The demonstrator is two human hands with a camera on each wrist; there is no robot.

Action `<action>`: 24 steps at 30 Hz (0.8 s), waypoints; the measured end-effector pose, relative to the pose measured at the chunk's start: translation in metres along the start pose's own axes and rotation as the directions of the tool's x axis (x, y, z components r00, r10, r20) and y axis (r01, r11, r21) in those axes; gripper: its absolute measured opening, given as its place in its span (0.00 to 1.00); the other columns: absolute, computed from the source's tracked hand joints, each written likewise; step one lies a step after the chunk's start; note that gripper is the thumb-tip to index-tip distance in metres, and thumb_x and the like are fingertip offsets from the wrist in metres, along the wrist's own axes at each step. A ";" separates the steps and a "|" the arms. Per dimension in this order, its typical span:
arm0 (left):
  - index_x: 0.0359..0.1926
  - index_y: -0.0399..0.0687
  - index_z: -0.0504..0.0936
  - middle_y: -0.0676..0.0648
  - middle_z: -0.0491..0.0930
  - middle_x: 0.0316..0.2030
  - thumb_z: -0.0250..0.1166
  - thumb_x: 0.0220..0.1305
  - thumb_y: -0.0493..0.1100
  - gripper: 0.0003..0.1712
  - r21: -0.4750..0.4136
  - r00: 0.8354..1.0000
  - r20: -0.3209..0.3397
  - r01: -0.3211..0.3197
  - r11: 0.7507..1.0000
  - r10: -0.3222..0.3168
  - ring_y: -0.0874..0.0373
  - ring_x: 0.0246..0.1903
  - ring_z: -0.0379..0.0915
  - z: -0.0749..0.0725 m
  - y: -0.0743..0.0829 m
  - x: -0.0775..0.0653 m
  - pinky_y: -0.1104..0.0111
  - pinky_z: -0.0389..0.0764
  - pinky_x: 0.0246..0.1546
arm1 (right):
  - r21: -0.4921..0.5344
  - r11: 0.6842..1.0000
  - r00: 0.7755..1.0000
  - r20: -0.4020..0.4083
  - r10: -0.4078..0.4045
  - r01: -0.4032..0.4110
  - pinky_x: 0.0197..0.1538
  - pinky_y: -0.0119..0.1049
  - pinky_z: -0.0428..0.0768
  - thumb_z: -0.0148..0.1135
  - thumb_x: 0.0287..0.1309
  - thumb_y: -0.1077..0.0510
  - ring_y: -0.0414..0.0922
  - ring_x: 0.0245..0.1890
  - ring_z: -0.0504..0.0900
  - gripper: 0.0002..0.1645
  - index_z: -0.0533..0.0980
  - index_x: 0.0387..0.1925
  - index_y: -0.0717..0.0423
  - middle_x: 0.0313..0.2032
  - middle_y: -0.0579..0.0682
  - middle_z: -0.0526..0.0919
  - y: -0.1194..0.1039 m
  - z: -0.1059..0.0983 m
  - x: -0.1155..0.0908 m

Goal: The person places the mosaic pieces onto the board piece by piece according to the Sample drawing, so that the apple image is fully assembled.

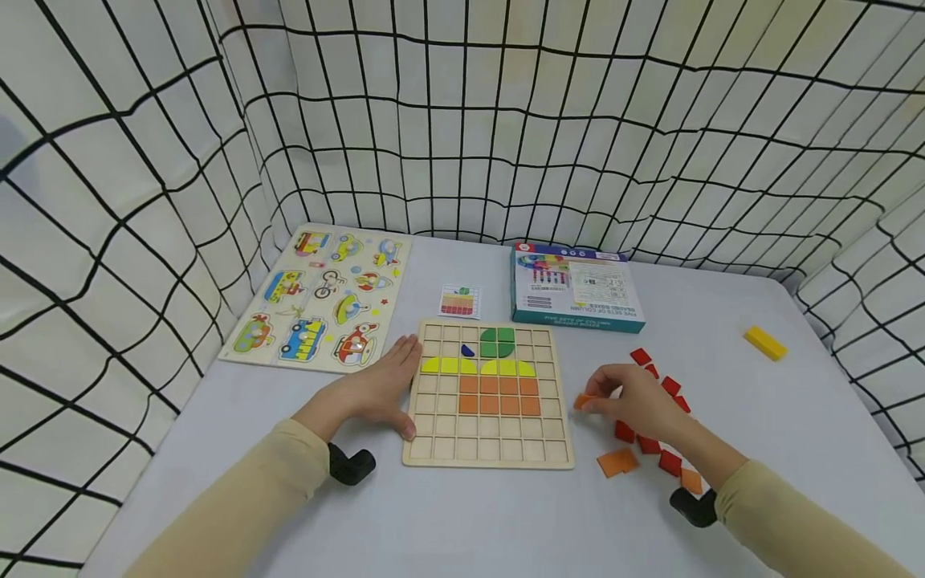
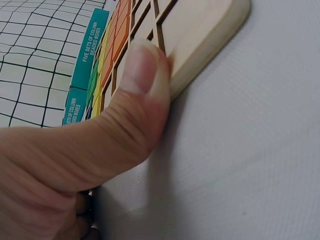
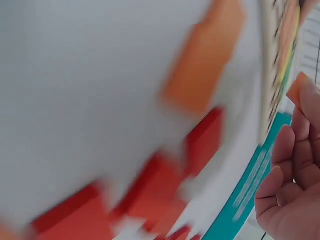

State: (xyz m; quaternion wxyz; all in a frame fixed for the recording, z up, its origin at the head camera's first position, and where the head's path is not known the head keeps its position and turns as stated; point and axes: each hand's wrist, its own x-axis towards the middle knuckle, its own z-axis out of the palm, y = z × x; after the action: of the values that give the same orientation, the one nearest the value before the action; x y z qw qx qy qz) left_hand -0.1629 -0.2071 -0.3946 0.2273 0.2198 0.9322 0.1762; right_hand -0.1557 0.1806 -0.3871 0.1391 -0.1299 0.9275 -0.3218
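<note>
My left hand rests against the left edge of a wooden grid board, fingers stretched along it. In the left wrist view, the thumb presses the board's rim near a corner. Just right of the board, my right hand pinches an orange square tile between thumb and finger, clear of the grid. On the board lie two rows of orange tiles, yellow pieces above them, green pieces at the top and a blue piece.
Red tiles and orange tiles lie loose around and below my right hand. A pattern card and a teal box are behind the board. A vehicle puzzle lies left, a yellow block right. Black netting surrounds the table.
</note>
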 end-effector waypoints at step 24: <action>0.79 0.27 0.39 0.30 0.33 0.81 0.83 0.45 0.57 0.79 -0.010 1.000 0.007 0.012 1.000 -0.011 0.37 0.81 0.26 0.003 -0.005 0.002 0.48 0.41 0.82 | 0.010 0.994 0.985 0.134 -0.106 0.105 0.40 0.29 0.80 0.72 0.61 0.57 0.40 0.33 0.78 0.04 0.88 0.35 0.53 0.32 0.45 0.87 -0.123 0.086 0.098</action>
State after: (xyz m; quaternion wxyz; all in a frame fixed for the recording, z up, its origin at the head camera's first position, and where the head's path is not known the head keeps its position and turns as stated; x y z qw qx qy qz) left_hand -0.1646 -0.2100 -0.4003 0.2328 0.2140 0.9318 0.1786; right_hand -0.1983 0.0072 -0.3913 0.1842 -0.2000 0.9073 -0.3208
